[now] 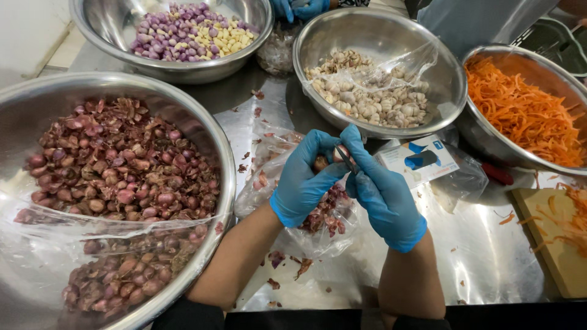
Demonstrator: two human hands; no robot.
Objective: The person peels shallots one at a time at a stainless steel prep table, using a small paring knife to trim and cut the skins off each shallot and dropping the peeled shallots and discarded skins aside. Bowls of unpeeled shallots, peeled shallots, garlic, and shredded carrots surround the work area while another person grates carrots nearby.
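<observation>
The left hand [304, 183], in a blue glove, pinches a small shallot [320, 162] between thumb and fingertips, just above a clear plastic bag of peelings [324, 214]. The right hand [382, 192], also gloved, has its fingers curled tight around a small knife [347, 160] whose thin blade meets the shallot at the top.

The shallot looks light, firm and rounded, with a dry papery skin that probably slips and flakes off; once bared it is likely slick, so a grip across its sides, leaving root and tip free for the blade, seems best. It is small enough that the fingertips sit very close to the edge.

The worktop [489, 256] is shiny steel, littered with bits of reddish skin. On the left stands a big steel bowl of unpeeled shallots [116, 165], partly under plastic film. Beyond it is a bowl of peeled shallots and garlic cloves [189, 30], then a bowl of garlic [373, 91], and at the right a bowl of shredded carrot [526, 116]. A small box in a bag [422, 160] lies just beside the right hand, and a wooden board [550, 238] sits at the right edge. Another person's blue-gloved hands [299, 8] show at the top. Free space is scant.
</observation>
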